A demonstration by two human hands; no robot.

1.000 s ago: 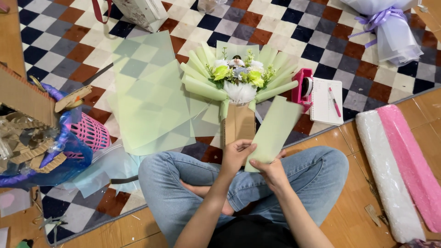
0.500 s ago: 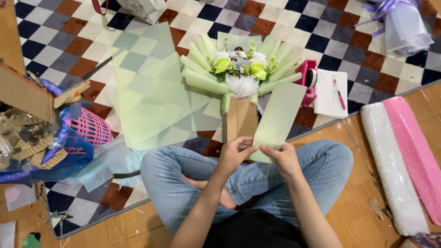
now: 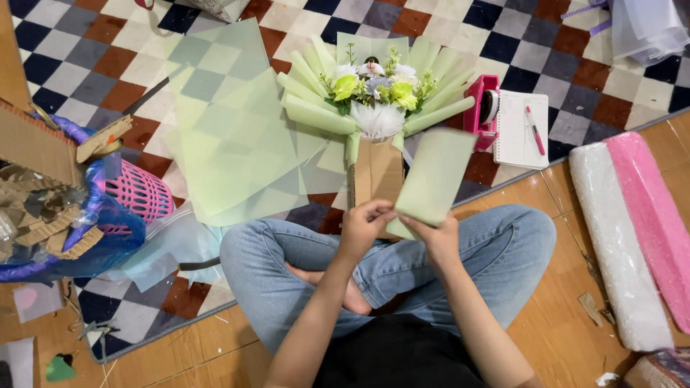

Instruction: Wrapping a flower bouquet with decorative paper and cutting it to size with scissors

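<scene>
As both hands (image 3: 399, 230) pinch the green sheet (image 3: 435, 176) lightly near the bouquet (image 3: 374, 97), it could crease w/ uneven pull.

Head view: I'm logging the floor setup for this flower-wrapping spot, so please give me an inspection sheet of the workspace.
Surface: checkered rug over wooden floor; the person sits cross-legged at the rug's edge.
Job's things: bouquet in pale green wrapping, its brown paper base toward the knees; folded green sheet held by both hands; loose green sheets to its left.
Clutter: pink basket, cardboard scraps, blue plastic bag, paper bits on the floor.
Hands: left hand and right hand grip the sheet's lower end.
Cables: nothing seen.
Surroundings: pink tape dispenser, notepad with pen, white roll, pink roll.
</scene>
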